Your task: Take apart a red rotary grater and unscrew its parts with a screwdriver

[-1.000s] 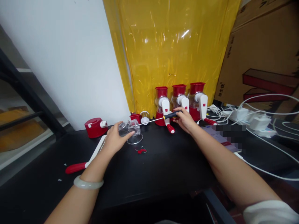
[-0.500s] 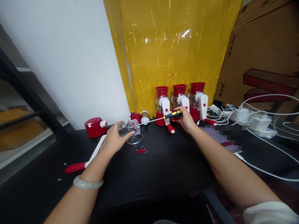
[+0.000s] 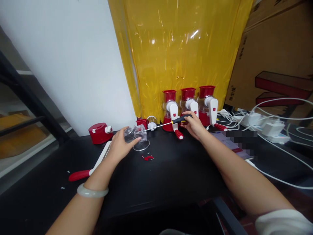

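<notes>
My left hand (image 3: pixel 121 144) is closed around the left side of a clear plastic grater housing (image 3: pixel 140 133) lying on the black table. In my right hand (image 3: pixel 193 125) is a screwdriver (image 3: pixel 179 119) with a black and yellow handle, held level. Its metal shaft points left and the tip meets the clear housing; the exact contact is too small to make out. Below the housing lie a small red plastic piece (image 3: pixel 148 158) and several tiny screws. A white crank arm with a red handle (image 3: pixel 79 175) rests partly behind my left wrist.
A red grater base (image 3: pixel 99 133) stands at the left. Three assembled rotary graters (image 3: pixel 170 107) line the back, beside a metal grater drum (image 3: pixel 152 122) and a red part (image 3: pixel 141 122). A phone or tablet (image 3: pixel 232 145), white cables and chargers (image 3: pixel 272 130) lie at the right.
The screwdriver handle has turned in my right hand, showing less yellow, and my fingers have shifted on it. My left hand and the clear housing stay in place.
</notes>
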The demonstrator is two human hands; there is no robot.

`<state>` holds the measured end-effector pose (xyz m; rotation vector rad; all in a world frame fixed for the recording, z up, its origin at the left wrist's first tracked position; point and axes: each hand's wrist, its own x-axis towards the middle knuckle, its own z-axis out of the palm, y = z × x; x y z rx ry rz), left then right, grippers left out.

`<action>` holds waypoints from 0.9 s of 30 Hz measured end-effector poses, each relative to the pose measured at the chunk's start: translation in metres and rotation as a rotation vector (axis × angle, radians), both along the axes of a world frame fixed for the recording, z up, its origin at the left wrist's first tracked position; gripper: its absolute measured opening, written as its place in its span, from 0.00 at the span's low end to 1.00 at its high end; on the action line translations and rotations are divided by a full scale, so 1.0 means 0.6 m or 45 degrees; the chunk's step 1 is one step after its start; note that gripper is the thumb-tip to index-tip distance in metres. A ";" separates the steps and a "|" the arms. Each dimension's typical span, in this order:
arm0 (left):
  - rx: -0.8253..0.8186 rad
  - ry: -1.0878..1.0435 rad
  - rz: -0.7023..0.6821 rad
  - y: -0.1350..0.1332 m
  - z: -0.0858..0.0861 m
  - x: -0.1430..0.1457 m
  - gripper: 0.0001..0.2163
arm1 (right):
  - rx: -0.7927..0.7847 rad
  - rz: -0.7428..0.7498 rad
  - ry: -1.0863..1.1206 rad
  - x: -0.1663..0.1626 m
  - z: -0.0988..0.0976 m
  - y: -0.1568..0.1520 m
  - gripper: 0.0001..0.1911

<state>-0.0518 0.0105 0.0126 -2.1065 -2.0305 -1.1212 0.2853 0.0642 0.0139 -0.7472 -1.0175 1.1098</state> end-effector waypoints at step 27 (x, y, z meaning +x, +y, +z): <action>0.012 0.000 -0.014 0.002 -0.003 -0.003 0.39 | 0.063 -0.051 -0.095 0.004 -0.004 0.006 0.14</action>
